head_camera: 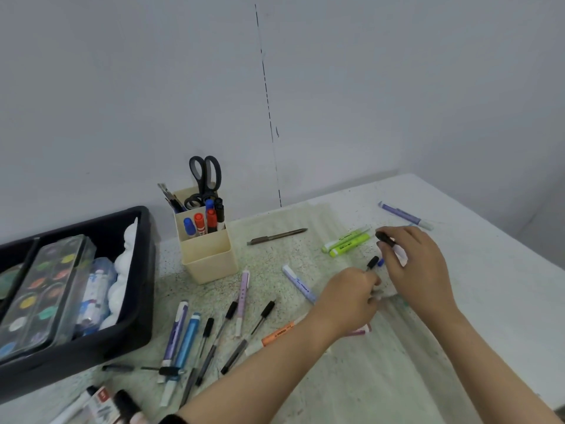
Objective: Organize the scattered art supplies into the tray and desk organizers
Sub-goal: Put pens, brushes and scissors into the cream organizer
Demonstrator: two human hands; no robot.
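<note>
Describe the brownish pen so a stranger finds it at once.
Start at the cream pen holder by the wall. Right of it, a slim pen lies alone on the pale cloth. Unlike the two lime highlighters farther right, it is thin and dull brown.

Left grip [348, 296] and right grip [419, 264] bare, both forearms [269, 359] bare to the wrist, black band [171, 419] round left arm at near edge

Black tray [137, 328] at 9 o'clock: watercolor palette [39, 298], paint tubes [93, 295] inside. Beige organizer [211, 255] at 11 o'clock, upright, holding scissors [205, 175], capped markers [201, 223]. Loose pens [187, 341] flat at 7 o'clock. Green highlighters [347, 242] paired at 1 o'clock. Black-capped marker [385, 239] pinched in right hand [419, 264]; second marker [372, 263] gripped in left hand [348, 301].
</note>
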